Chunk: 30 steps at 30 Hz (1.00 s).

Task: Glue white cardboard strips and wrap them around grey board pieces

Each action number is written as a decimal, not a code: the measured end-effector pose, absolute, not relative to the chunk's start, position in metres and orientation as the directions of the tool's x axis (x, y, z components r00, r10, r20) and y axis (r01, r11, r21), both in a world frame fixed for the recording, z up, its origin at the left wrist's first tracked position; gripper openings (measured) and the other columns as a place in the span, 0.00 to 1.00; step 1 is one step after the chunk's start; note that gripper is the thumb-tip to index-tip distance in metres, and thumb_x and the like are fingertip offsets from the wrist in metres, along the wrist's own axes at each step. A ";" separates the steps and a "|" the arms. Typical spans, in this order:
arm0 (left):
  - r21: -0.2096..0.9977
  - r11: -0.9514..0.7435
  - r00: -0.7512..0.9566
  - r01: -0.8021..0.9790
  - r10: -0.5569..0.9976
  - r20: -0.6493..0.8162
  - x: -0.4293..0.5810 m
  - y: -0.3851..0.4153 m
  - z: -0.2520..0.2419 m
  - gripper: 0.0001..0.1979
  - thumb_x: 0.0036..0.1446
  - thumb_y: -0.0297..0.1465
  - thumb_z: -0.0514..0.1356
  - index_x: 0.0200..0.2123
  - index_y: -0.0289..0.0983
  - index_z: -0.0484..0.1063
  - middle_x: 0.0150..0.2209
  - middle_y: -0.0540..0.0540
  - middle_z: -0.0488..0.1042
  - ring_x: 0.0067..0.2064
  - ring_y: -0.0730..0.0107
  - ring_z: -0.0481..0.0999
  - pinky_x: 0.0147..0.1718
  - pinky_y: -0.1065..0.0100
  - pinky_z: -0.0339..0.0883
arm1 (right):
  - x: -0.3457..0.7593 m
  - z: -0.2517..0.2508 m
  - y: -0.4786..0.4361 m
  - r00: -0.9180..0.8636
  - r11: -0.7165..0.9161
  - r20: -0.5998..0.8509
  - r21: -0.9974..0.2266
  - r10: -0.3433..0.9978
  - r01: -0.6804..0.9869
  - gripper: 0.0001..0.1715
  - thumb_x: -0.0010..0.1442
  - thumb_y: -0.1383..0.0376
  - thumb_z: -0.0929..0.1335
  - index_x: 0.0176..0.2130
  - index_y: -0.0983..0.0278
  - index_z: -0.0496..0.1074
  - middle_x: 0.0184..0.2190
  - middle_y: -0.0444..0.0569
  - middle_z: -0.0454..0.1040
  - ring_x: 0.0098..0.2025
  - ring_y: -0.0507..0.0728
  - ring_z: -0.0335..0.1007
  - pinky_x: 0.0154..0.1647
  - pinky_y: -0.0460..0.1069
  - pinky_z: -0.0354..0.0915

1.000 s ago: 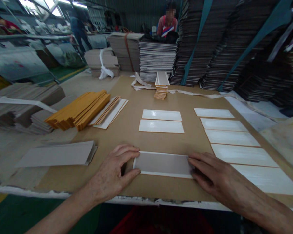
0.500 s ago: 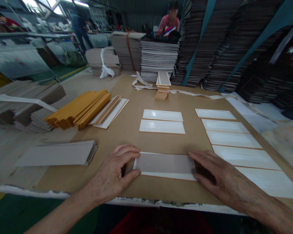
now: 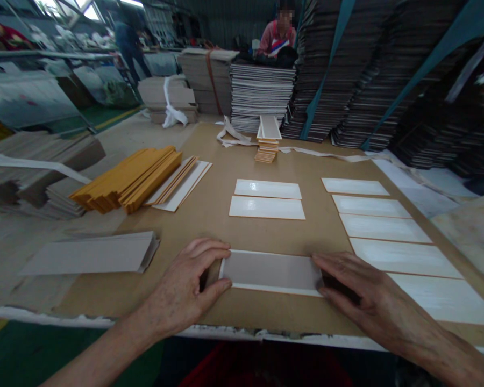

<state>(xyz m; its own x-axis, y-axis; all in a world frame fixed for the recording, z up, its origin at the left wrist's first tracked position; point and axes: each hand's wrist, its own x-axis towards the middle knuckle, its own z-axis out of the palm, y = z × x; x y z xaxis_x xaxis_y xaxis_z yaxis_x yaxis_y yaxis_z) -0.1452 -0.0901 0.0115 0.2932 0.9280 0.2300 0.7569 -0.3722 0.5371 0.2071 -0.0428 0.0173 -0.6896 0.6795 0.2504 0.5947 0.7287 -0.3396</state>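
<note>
In front of me a grey cardboard strip (image 3: 272, 270) lies on a slightly larger white glossy strip (image 3: 282, 292), whose white margin shows along the far and near edges. My left hand (image 3: 197, 279) grips the left end between thumb and fingers. At the right end, my right hand (image 3: 350, 285) holds the strip the same way, fingertips on the far corner and thumb on the near one. A small pile of grey cardboard strips (image 3: 89, 255) lies left of my left hand. White strips with orange edges (image 3: 403, 255) are laid out in a column beyond my right hand.
Two white strips (image 3: 267, 207) lie farther ahead. Orange-yellow strips (image 3: 129, 174) are heaped at the left, near bundled grey board (image 3: 40, 172). A small stack of assembled pieces (image 3: 268, 137) stands at the back, before tall dark board stacks (image 3: 355, 70). A person (image 3: 277, 37) is behind them.
The grey cardboard strip has shifted slightly toward me and straightened on the white strip, so the white margin looks more even. Both hands keep nearly the same grip.
</note>
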 end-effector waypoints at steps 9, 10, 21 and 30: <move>0.545 -0.364 0.280 0.756 0.931 0.233 -0.144 -0.089 0.013 0.14 0.60 0.31 0.62 0.50 0.40 0.72 0.53 0.42 0.76 0.56 0.52 0.71 0.56 0.49 0.67 | 0.208 0.012 -0.046 -0.697 0.742 0.255 -0.280 0.670 0.609 0.22 0.69 0.67 0.65 0.61 0.66 0.69 0.57 0.55 0.75 0.58 0.62 0.72 0.58 0.61 0.73; 0.545 -0.363 0.280 0.756 0.932 0.233 -0.144 -0.089 0.013 0.14 0.60 0.31 0.62 0.50 0.39 0.72 0.53 0.42 0.75 0.56 0.53 0.71 0.56 0.49 0.67 | 0.208 0.012 -0.047 -0.700 0.744 0.255 -0.271 0.667 0.610 0.21 0.69 0.67 0.65 0.60 0.66 0.70 0.57 0.55 0.75 0.58 0.62 0.72 0.58 0.61 0.73; 0.555 -0.366 0.295 0.747 0.930 0.217 -0.146 -0.090 0.011 0.15 0.61 0.32 0.62 0.52 0.40 0.71 0.53 0.42 0.74 0.57 0.54 0.69 0.57 0.50 0.65 | 0.209 0.011 -0.049 -0.743 0.801 0.303 -0.159 0.596 0.577 0.18 0.70 0.66 0.64 0.57 0.67 0.73 0.57 0.55 0.75 0.57 0.64 0.73 0.55 0.65 0.75; 0.557 -0.389 0.304 0.733 0.921 0.243 -0.145 -0.090 0.012 0.15 0.61 0.31 0.63 0.52 0.39 0.71 0.53 0.42 0.75 0.56 0.54 0.70 0.57 0.50 0.65 | 0.207 0.013 -0.047 -0.754 0.806 0.293 -0.130 0.588 0.578 0.18 0.71 0.66 0.63 0.57 0.66 0.72 0.57 0.54 0.75 0.57 0.62 0.72 0.57 0.62 0.74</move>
<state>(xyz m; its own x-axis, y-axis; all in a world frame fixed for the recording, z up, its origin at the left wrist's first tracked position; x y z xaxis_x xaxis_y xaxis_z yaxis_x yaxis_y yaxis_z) -0.1450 -0.0896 0.0119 0.3041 0.9211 0.2432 0.7334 -0.3893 0.5573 0.2072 -0.0474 0.0134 -0.7537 0.5882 0.2933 0.5780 0.8056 -0.1302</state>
